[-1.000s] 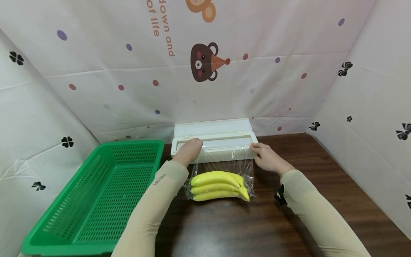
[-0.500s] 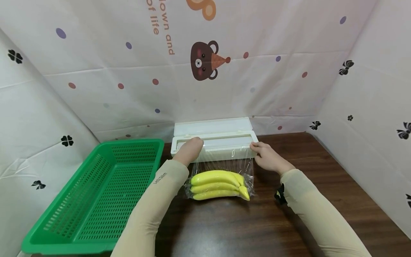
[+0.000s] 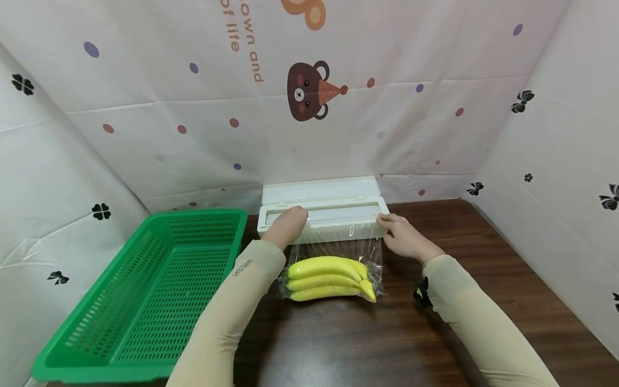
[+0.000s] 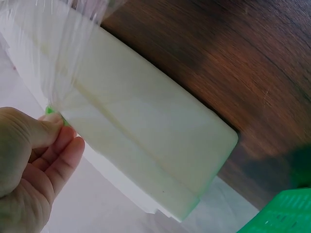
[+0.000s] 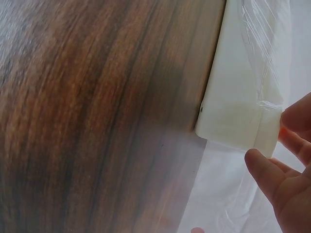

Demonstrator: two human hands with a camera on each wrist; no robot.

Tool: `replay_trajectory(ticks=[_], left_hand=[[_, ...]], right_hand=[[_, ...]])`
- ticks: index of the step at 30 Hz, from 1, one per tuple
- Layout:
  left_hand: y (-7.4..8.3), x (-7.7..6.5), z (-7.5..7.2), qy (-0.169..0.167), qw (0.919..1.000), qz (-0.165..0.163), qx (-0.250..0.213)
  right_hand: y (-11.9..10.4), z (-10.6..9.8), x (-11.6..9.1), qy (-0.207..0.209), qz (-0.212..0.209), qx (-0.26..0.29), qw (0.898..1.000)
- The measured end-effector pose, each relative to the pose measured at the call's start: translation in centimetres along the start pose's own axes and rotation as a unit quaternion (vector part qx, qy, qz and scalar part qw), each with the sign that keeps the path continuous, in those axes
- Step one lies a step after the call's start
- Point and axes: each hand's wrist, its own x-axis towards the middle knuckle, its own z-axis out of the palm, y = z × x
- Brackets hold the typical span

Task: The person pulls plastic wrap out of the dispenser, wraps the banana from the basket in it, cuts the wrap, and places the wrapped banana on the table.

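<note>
A white plastic-wrap dispenser (image 3: 338,232) stands at the back of the table, its lid raised. Clear plastic wrap (image 3: 338,248) stretches from its front edge down to a bunch of bananas (image 3: 324,279), which lies wrapped in film. My left hand (image 3: 285,227) is over the left part of the dispenser's front edge. In the left wrist view, its thumb and fingers pinch a small green slider (image 4: 50,110) on that edge, right where the film bunches. My right hand (image 3: 405,236) holds the dispenser's right end, with fingertips at the corner in the right wrist view.
A green basket (image 3: 237,231) stands to the left, close to the left forearm. Behind the dispenser rises a printed wall sheet (image 3: 193,150), and another runs along the right. Dark wooden table (image 3: 338,344) shows in front of the bananas.
My left hand has crept slightly right along the dispenser's front edge. The right hand, the dispenser and the bananas stay in place; the head view tilts a little.
</note>
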Motion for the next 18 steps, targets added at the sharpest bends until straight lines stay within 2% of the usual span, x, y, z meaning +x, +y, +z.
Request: replay_trajectory(ticks=[9,18], left_hand=[[0.09,0.05,0.01,-0.005,1.0,0.003,-0.003],[0.24,0.2,0.08,0.008,0.9998,0.013,0.015]], right_hand=[[0.07,0.07,0.04,0.004,-0.005,0.003,1.0],[-0.1,0.05,0.0,0.002,0.01,0.015,1.0]])
